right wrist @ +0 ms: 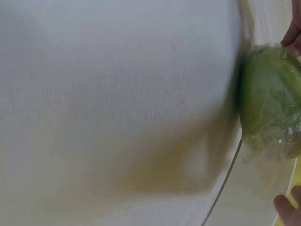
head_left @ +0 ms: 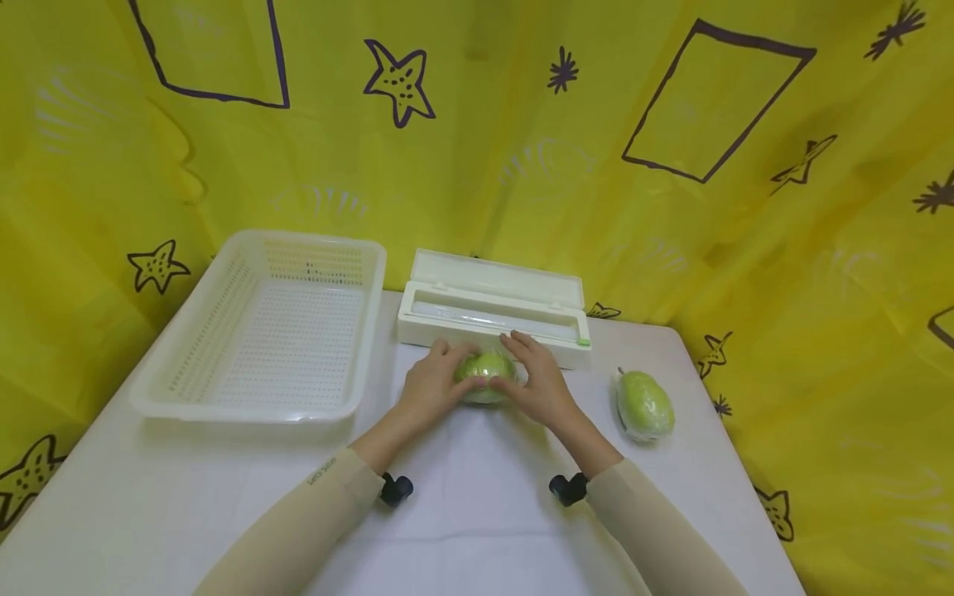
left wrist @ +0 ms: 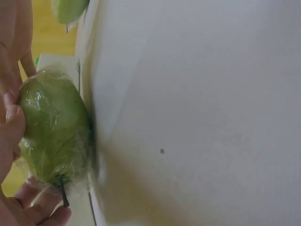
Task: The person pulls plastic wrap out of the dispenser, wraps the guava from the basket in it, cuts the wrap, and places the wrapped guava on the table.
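Observation:
A green oval fruit wrapped in clear cling film rests on the table between both hands. Its dark stem pokes out toward the left hand's fingers in the left wrist view, and the film is wrinkled at that end. My left hand holds the fruit from the left, fingers curved round its end and thumb on the near side. My right hand has its thumb against the near right side, while its other fingers reach out, spread and apart from the fruit in the right wrist view.
Just behind the hands stands a white cling film dispenser, lid raised and a film roll inside. A white plastic basket is at left. Another wrapped green fruit lies at right. A yellow patterned curtain hangs behind.

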